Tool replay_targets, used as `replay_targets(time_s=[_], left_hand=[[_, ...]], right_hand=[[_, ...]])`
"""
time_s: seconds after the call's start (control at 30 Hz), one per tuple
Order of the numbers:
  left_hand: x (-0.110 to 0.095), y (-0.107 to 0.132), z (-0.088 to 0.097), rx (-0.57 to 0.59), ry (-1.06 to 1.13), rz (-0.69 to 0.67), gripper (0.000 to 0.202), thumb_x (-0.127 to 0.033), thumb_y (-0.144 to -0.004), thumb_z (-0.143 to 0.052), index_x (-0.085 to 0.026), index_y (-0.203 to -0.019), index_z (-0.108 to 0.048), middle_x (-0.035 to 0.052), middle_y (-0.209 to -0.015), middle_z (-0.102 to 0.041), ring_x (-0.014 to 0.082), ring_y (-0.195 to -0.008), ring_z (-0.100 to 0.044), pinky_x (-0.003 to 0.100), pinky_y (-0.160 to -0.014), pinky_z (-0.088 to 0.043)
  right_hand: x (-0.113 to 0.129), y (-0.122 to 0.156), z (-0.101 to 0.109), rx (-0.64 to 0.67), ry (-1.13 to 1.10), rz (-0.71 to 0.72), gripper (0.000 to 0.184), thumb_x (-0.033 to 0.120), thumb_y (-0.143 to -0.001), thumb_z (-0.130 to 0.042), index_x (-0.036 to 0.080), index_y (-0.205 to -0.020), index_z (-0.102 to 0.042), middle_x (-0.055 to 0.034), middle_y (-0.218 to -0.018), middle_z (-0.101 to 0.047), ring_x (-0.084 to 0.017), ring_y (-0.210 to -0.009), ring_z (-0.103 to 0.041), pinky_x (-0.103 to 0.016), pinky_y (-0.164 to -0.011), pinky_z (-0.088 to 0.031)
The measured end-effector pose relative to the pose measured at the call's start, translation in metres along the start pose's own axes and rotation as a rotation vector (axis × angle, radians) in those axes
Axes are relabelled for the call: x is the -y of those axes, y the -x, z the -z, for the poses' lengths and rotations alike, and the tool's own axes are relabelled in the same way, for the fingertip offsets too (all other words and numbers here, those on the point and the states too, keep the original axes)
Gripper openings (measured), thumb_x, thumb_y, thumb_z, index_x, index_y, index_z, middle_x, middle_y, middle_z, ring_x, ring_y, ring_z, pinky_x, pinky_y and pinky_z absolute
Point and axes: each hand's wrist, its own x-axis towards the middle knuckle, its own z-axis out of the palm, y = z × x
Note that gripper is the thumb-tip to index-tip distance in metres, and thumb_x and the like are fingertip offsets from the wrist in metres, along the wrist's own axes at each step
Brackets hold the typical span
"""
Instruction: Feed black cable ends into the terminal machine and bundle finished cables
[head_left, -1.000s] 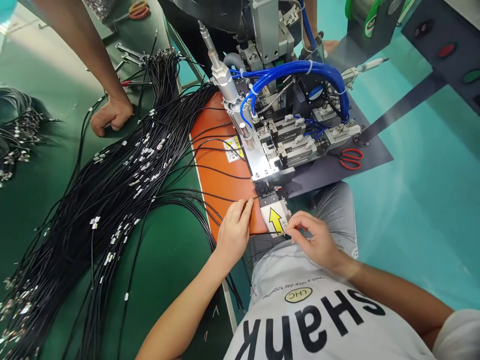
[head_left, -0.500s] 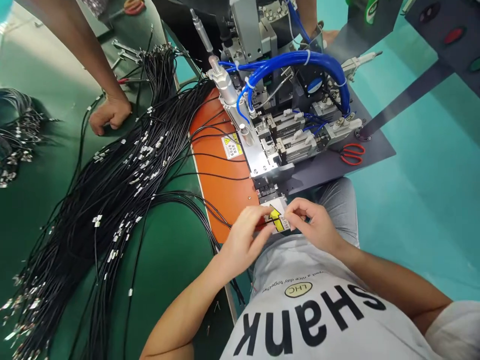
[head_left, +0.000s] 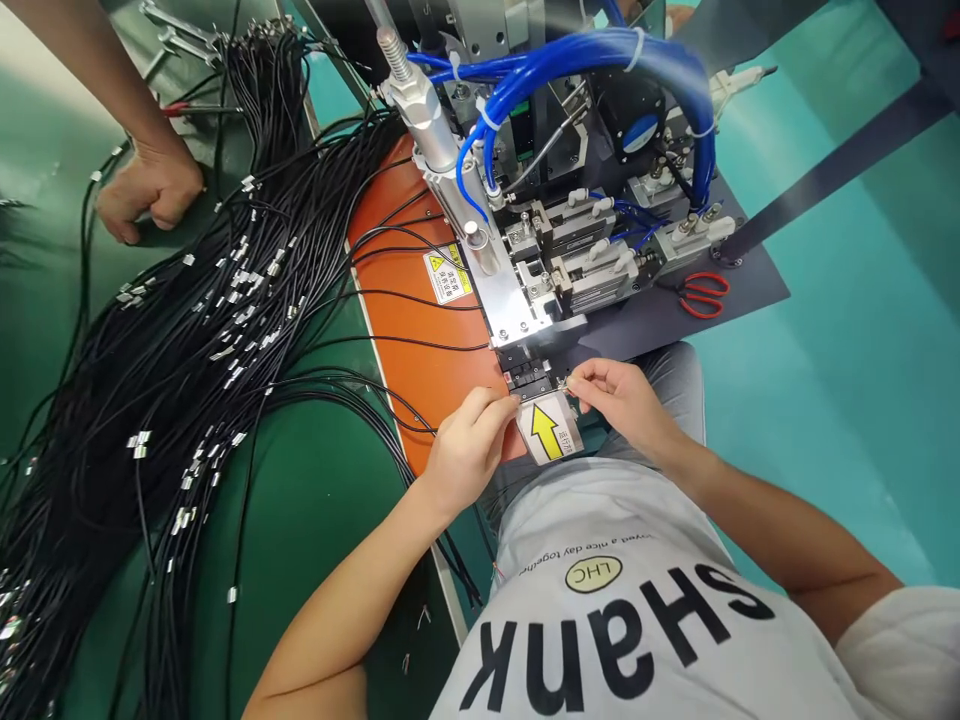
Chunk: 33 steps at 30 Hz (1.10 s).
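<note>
My left hand (head_left: 466,448) is closed at the left edge of the machine's feed track (head_left: 531,380), its fingertips pinched on a black cable (head_left: 409,405) that runs in from the table; the gripped part is mostly hidden. On the track's other side, my right hand (head_left: 621,398) pinches a small shiny metal connector (head_left: 562,385) between thumb and forefinger. Between the hands lies a white plate (head_left: 555,440) with a yellow arrow pointing toward the machine. Beyond it stands the machine (head_left: 517,310), with a silver cylinder and blue air hoses (head_left: 585,50).
A large heap of black cables (head_left: 172,370) with silver tags spreads over the green table (head_left: 322,520). Several cables cross the orange plate (head_left: 420,350). Red-handled scissors (head_left: 703,295) lie right of the machine. Another person's hand (head_left: 150,190) rests on the table at upper left.
Both hands have moved forward to the track's end and farther apart, uncovering the yellow arrow. My left fingers have closed together. The view has shifted, with the machine appearing nearer.
</note>
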Motion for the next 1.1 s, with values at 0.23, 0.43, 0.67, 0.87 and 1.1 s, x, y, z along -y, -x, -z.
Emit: replay_targets(time_s=[0.23, 0.43, 0.67, 0.87, 1.1], left_hand=[[0.022, -0.011, 0.0, -0.025, 0.032, 0.024, 0.026, -0.014, -0.095, -0.052, -0.019, -0.119, -0.06, 0.0053, -0.092, -0.058, 0.0134, -0.083, -0.059, 0.024, -0.07, -0.051], [0.034, -0.018, -0.001, 0.025, 0.028, -0.003, 0.037, -0.01, -0.098, -0.04, -0.02, -0.126, -0.061, 0.0039, -0.085, -0.054, 0.0117, -0.075, -0.055, 0.022, -0.064, -0.046], [0.039, -0.021, -0.003, 0.039, -0.016, -0.016, 0.038, -0.011, -0.098, -0.038, -0.019, -0.125, -0.063, 0.0044, -0.083, -0.053, 0.0126, -0.073, -0.054, 0.023, -0.061, -0.044], [0.042, -0.021, -0.004, 0.041, -0.003, -0.014, 0.037, -0.01, -0.097, -0.04, -0.018, -0.124, -0.064, 0.0046, -0.083, -0.054, 0.0126, -0.074, -0.054, 0.023, -0.061, -0.044], [0.042, -0.022, -0.004, 0.058, 0.002, -0.011, 0.035, -0.012, -0.097, -0.041, -0.019, -0.124, -0.063, 0.0046, -0.083, -0.054, 0.0128, -0.073, -0.054, 0.024, -0.062, -0.045]], right_hand=[[-0.004, -0.026, -0.008, -0.011, -0.008, -0.014, 0.029, 0.045, -0.081, -0.074, 0.017, -0.08, -0.067, -0.0012, -0.072, -0.065, -0.011, -0.059, -0.053, -0.027, -0.058, -0.043], [-0.004, -0.042, -0.011, -0.035, -0.024, -0.026, 0.027, 0.042, -0.08, -0.075, 0.017, -0.077, -0.067, -0.0002, -0.068, -0.062, -0.011, -0.059, -0.051, -0.026, -0.058, -0.042], [-0.005, -0.048, -0.012, -0.047, -0.001, -0.036, 0.028, 0.044, -0.08, -0.075, 0.018, -0.075, -0.065, 0.0009, -0.063, -0.059, -0.012, -0.059, -0.05, -0.026, -0.055, -0.04], [-0.008, -0.05, -0.012, -0.037, -0.011, -0.04, 0.026, 0.042, -0.08, -0.076, 0.019, -0.076, -0.066, -0.0009, -0.07, -0.063, -0.012, -0.061, -0.051, -0.026, -0.055, -0.041], [-0.01, -0.051, -0.01, -0.023, -0.015, -0.051, 0.026, 0.043, -0.08, -0.076, 0.019, -0.077, -0.066, -0.0016, -0.072, -0.063, -0.012, -0.061, -0.051, -0.027, -0.054, -0.041]])
